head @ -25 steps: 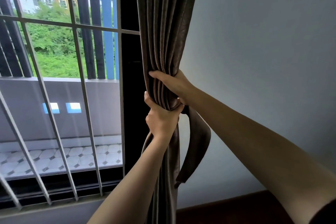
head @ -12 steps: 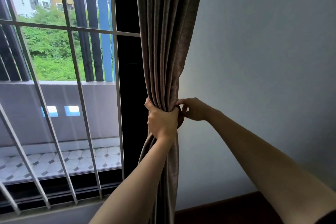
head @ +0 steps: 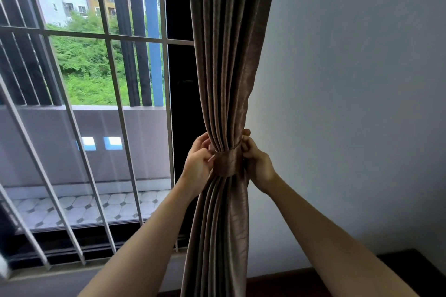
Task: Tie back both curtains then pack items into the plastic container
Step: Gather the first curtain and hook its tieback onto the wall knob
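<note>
Curtain (head: 224, 67): brown woven cloth, faint sheen, pleated; tieback band (head: 226, 163) same cloth; left of curtain, window bars (head: 115, 94) smooth painted metal; wall (head: 350, 103) matt painted.

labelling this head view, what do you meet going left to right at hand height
window bars → left hand → tie band around the curtain → right hand → wall

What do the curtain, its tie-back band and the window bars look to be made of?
Curtain: woven fabric, probably a heavy synthetic, with soft pleats and a faint sheen. Tie-back band: seemingly the same brown cloth, wrapped around the gathered folds. Window bars: likely painted metal, being thin, straight, pale and smooth.
</note>
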A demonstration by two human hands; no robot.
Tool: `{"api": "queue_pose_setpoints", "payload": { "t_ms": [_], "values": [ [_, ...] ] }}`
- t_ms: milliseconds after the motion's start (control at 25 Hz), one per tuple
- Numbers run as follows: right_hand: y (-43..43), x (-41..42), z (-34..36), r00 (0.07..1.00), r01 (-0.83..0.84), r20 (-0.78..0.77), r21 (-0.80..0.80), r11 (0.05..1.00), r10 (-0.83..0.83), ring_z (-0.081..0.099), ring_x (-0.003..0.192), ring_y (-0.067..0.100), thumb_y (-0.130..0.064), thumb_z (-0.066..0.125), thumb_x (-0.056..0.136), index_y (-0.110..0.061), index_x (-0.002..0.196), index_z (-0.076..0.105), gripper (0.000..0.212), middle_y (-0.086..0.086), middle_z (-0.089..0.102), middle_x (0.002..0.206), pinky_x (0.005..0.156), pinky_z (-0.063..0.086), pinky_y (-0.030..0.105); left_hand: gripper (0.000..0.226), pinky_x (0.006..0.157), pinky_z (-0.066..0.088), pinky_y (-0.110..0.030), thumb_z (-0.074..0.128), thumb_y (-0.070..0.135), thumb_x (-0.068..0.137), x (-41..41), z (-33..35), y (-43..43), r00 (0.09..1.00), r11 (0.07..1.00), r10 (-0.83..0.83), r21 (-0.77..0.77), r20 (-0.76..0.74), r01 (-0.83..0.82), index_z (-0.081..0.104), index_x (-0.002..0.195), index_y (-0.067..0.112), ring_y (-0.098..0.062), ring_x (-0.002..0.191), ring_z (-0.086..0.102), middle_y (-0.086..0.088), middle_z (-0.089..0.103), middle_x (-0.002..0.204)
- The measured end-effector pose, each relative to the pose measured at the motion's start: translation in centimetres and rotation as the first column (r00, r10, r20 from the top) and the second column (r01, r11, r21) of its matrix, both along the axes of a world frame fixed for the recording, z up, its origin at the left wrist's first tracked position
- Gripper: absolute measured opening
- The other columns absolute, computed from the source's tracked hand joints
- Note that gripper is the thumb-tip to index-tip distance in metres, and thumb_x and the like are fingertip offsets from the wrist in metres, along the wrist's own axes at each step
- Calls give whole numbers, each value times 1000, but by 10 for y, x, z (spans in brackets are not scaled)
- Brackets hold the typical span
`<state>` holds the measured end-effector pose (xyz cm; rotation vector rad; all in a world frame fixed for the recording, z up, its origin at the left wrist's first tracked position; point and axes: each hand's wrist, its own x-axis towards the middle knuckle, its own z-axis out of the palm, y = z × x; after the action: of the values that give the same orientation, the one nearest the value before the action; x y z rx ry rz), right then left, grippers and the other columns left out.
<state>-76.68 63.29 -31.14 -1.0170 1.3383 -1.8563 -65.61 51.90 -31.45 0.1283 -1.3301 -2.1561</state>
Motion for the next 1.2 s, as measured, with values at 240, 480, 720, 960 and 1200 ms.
{"api": "queue_pose_setpoints", "payload": {
  "t_ms": [240,480,720,960,1200],
  "values": [
    [7,-7,10,936,39,-349,214,976,39,58,112,13,-15,77,66,-24,138,33,85,0,55,128,91,51,28,58,85,54,-40,52,-2,82,-10,23,-27,946,863,-57,-461,320,208,45,128,32,-18,97,62,-6,61,105],
    [5,-14,19,873,46,-479,258,965,87,57,115,11,-8,78,71,-22,133,41,74,-3,57,124,93,50,23,41,94,51,-35,71,26,72,-20,43,-39,874,618,147,-733,463,284,63,111,17,-19,101,64,-8,68,105],
    [-2,-11,13,863,96,-504,236,967,37,62,108,17,-22,82,60,-10,132,43,82,6,62,115,93,51,30,22,68,51,-28,74,22,71,-12,54,-33,862,334,434,-935,261,114,57,60,31,-6,58,55,7,61,60],
    [-1,-8,15,863,95,-502,258,962,50,61,107,6,-17,81,62,-17,136,37,86,-3,59,120,88,51,20,22,54,40,-7,72,23,77,2,55,-37,872,308,413,-942,261,135,58,64,34,6,48,50,12,53,54],
    [-1,-5,18,867,71,-491,293,954,87,56,105,3,-8,80,70,-29,132,34,80,-16,54,117,81,48,10,21,61,44,-23,71,40,71,13,69,-51,776,293,489,-913,398,284,67,80,21,-11,67,58,-1,65,71]
  ]
}}
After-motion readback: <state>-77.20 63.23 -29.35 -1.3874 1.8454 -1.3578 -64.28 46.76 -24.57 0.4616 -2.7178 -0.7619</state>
